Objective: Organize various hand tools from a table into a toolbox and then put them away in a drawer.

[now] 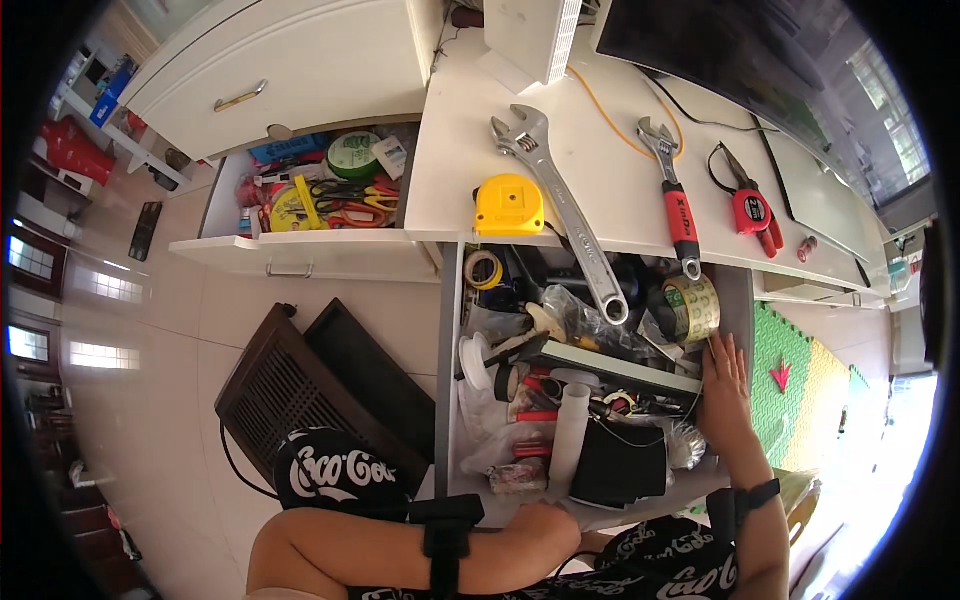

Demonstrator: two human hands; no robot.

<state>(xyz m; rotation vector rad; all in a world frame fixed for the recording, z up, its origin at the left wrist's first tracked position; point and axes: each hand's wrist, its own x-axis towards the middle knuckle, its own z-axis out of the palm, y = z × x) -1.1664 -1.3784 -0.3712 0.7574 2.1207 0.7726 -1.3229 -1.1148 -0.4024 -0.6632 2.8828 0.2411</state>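
My right hand [726, 392] lies along the right side of the pulled-out drawer [448, 330], its fingers stretched out. Its fingertips are close to a wide roll of printed tape [692, 308] and the end of a long flat grey-green bar [615, 366]. My left hand [545, 522] is at the drawer's front edge, its fingers hidden from view. Between the hands, the drawer holds a white tube [570, 435], a black pouch [618, 460], plastic bags [580, 318] and a small yellow tape roll [484, 270].
On the white desk lie a yellow tape measure [510, 205], a large adjustable wrench [565, 205] overhanging the drawer, a red-handled wrench [676, 205] and pliers [742, 200]. Another open drawer [225, 205] stands left. A brown slatted box [295, 385] sits on the floor.
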